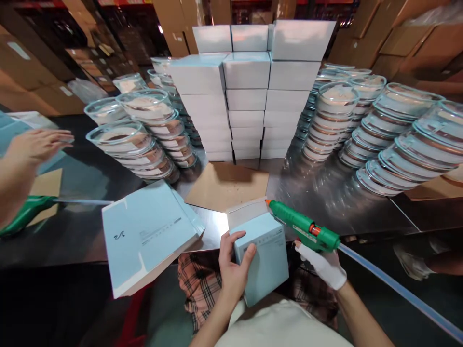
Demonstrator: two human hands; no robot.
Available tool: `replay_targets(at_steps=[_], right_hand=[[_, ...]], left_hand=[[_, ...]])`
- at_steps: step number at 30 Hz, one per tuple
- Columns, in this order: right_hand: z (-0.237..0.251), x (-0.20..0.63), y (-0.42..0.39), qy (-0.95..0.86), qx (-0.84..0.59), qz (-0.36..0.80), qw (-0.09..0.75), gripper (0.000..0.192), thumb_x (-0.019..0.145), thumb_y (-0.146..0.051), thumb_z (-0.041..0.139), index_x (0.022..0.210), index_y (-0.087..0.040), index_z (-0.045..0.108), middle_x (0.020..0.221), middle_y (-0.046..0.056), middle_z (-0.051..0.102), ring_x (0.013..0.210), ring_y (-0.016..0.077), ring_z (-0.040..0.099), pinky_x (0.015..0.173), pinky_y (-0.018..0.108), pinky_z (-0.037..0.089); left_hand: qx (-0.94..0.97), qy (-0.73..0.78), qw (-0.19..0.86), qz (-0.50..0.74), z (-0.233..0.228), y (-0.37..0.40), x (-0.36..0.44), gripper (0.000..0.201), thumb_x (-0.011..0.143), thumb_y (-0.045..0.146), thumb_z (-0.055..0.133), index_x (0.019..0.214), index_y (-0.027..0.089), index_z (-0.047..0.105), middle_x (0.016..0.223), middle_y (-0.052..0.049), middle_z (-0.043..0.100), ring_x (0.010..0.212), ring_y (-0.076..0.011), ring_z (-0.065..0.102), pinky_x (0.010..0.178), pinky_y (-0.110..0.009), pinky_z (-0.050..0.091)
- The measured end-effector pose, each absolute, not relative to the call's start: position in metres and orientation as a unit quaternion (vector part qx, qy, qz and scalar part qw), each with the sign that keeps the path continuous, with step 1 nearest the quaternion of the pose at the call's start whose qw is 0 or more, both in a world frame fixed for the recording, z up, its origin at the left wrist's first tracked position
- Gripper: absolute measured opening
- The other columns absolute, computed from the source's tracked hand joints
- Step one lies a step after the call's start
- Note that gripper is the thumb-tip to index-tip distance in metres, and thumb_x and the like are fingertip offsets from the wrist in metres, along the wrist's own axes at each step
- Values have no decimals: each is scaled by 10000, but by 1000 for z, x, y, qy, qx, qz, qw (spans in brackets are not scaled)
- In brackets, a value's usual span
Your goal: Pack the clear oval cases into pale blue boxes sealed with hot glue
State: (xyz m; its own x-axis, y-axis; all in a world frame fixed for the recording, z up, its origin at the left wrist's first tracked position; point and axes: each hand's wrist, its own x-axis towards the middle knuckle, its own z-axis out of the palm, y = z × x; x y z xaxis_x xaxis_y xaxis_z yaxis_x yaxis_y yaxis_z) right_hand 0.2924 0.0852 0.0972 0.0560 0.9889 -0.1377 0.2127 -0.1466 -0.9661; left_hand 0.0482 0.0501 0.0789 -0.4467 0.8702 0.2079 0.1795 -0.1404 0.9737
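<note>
My left hand point(233, 265) is closed around the side of a light blue box point(269, 262), thumb on its front face, close to my body at the table's edge. The box's flap point(248, 212) stands raised at the top, with a line of glue along it. My right hand point(323, 265), in a white glove, grips a green glue gun point(304, 224). The orange nozzle points left and touches or nearly touches the flap's right end. A long clear glue stick point(394, 284) trails from the gun's rear.
Flattened light blue boxes point(144, 241) lie left on the metal table point(311, 178), near a brown cardboard piece point(231, 185). White boxes point(248, 101) are stacked behind, flanked by round clear containers point(333, 115). A co-worker's hand point(32, 149) and another green glue gun point(29, 214) are at left.
</note>
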Motion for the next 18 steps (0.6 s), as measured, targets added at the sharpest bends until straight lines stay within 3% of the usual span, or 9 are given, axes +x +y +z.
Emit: replay_targets(at_steps=[4, 7, 10, 14, 18], right_hand=[[109, 291, 112, -455, -547, 594, 375, 466, 727, -563, 802, 930, -144, 799, 529, 17, 648, 427, 145, 532, 406, 255, 415], [108, 269, 153, -406, -552, 634, 359, 462, 780, -543, 706, 924, -112, 788, 461, 9, 582, 395, 120, 481, 387, 223, 372], [99, 244, 191, -395, -571, 639, 330, 401, 864, -502, 636, 836, -112, 728, 553, 57, 648, 451, 127, 543, 449, 230, 457], [95, 244, 214, -437, -603, 608, 274, 431, 945, -509, 608, 754, -130, 684, 621, 122, 702, 536, 196, 651, 531, 298, 543], [117, 264, 210, -498, -634, 533, 257, 340, 863, -464, 768, 696, -177, 693, 690, 109, 734, 778, 268, 746, 675, 310, 557]], left_hand=[[387, 613, 308, 617, 76, 52, 37, 388, 810, 550, 781, 1038, 243, 715, 1064, -53, 657, 1012, -248, 628, 900, -341, 504], [359, 622, 321, 617, 74, 54, 31, 449, 792, 603, 770, 1046, 239, 703, 1017, -41, 661, 922, -228, 615, 822, -315, 495], [357, 627, 318, 616, 74, 55, 26, 470, 788, 625, 764, 1052, 242, 697, 962, -22, 656, 840, -205, 588, 760, -294, 475], [345, 617, 337, 621, 77, 52, 19, 480, 768, 630, 777, 1038, 242, 690, 979, -31, 665, 901, -226, 612, 813, -313, 491], [335, 603, 354, 632, 81, 50, 17, 503, 735, 643, 798, 1012, 236, 690, 994, -43, 663, 973, -250, 620, 860, -326, 498]])
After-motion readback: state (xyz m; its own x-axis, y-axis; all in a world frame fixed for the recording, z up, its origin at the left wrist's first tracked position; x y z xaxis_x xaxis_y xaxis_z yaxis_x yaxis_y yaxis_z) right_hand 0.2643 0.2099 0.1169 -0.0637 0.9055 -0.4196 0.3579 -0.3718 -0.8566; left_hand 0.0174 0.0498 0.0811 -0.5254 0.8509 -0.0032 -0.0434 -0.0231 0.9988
